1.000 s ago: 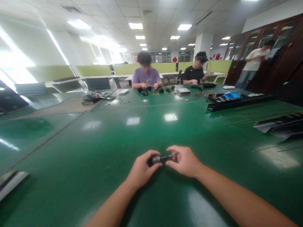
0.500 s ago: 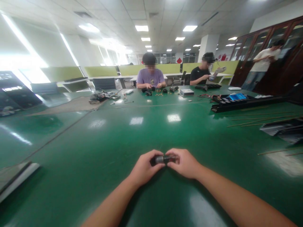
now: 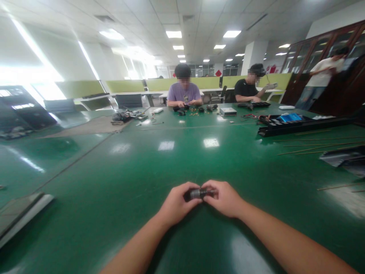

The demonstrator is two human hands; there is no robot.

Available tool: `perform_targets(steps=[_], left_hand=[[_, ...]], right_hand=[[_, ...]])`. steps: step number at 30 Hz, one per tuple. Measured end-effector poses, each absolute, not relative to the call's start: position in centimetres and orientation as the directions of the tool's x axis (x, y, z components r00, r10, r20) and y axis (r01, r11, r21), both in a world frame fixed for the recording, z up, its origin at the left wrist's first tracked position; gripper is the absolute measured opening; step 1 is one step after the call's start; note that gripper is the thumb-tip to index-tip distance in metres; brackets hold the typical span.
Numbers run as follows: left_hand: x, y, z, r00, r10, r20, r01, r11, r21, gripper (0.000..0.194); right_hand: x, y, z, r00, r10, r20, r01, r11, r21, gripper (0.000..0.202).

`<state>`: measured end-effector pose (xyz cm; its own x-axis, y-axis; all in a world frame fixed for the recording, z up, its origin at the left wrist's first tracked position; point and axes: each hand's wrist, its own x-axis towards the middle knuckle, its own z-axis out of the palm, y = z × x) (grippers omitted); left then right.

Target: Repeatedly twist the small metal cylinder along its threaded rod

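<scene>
Between my hands is a small cylindrical part [image 3: 195, 194], grey metal on the left and dark towards the right, perhaps a small motor. It lies roughly level, just above or on the green tabletop [image 3: 148, 167]. My left hand [image 3: 178, 199] is closed round its wider grey end, thumb below and fingers above. My right hand [image 3: 225, 198] pinches the narrower dark end with thumb and fingertips. The fingertips of both hands nearly meet. Fine detail of the part is blurred and partly hidden by my fingers.
A flat panel or board [image 3: 25, 217] lies at the left. To the right are thin rods [image 3: 319, 145], dark metal pieces [image 3: 345, 160] and a black tray [image 3: 265, 131] with a blue item. Across the table two people [image 3: 184, 93] handle small parts; another person stands by the cabinet.
The view has shifted slightly, so everything sits a little further right. My hands keep their hold on the cylindrical part, which appears slightly turned. The black-shirted person's near hand has lowered.
</scene>
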<state>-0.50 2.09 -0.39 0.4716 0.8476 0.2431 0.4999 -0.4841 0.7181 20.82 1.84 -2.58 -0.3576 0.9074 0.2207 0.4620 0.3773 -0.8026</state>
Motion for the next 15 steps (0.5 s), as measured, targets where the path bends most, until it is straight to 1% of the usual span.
perform_targets(steps=[6,12,15], left_hand=[[-0.49,2.10,-0.22,0.470,0.852,0.233,0.503,-0.475,0.722,0.024],[-0.41,2.08,-0.11,0.463,0.851,0.247,0.496,-0.480,0.724,0.025],[-0.41,2.00,-0.18,0.487,0.839,0.242,0.481,-0.489,0.728,0.024]], right_hand=[[20.78,1.62,-2.13,-0.348,0.915,0.204,0.495,0.364,-0.789,0.019],[20.88,1.52,-2.44,-0.352,0.912,0.210,0.400,0.349,-0.847,0.022],[20.94,1.50,-2.60,-0.360,0.912,0.199,0.385,0.339,-0.858,0.026]])
